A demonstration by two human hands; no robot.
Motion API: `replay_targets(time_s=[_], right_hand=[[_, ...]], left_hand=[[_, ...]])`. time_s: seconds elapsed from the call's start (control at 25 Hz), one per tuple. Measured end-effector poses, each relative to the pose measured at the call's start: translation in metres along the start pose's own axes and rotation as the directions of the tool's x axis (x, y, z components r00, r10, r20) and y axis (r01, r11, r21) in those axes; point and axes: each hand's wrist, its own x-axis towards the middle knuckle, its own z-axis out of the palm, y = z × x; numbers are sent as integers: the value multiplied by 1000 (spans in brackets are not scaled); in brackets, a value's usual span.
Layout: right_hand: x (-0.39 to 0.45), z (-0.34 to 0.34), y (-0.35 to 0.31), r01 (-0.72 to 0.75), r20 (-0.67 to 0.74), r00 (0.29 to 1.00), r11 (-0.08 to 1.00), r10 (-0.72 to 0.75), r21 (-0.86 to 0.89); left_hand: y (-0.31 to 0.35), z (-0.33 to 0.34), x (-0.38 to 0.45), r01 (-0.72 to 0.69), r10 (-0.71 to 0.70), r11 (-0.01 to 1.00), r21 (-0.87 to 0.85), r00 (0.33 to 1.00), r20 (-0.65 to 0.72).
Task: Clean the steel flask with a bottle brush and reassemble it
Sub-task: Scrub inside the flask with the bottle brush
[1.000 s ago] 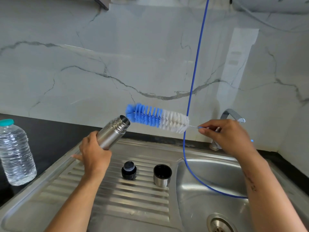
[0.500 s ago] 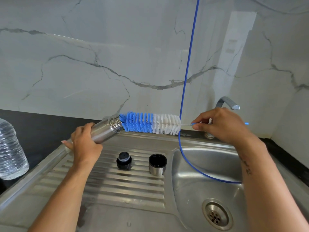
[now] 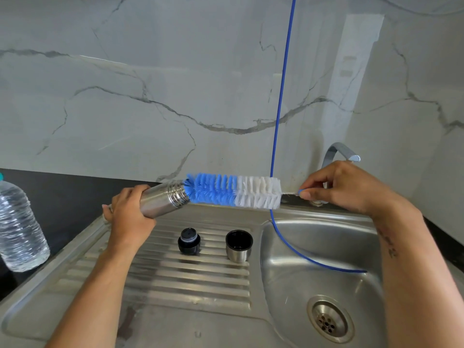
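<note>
My left hand [image 3: 130, 217] gripped the steel flask [image 3: 163, 202] tilted over the sink drainboard [image 3: 188, 280], its mouth facing the bottle brush [image 3: 233, 190]. My right hand [image 3: 344, 188] pinched the brush's wire handle so its blue tip entered the mouth straight.

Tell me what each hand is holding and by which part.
The left hand grips the steel flask around its body, below the threaded neck. The right hand pinches the bottle brush by its thin handle, just behind the white bristles.
</note>
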Motion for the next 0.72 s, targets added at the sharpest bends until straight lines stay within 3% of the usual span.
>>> replay_targets(time_s=[0.16,0.52,0.72], right_hand=[[3,6,1,-54,-50,997,995,50,-86],[0,2,0,-108,-168,981,992,96,-62],[0,1,1,-104,-147,984,994,97,-42]], left_hand=[[-3,8,-1,55,-56,998,38,998,16],[0,6,0,63,-64,997,41,998,4],[2,5,-1,48,-48,999,19,999,6]])
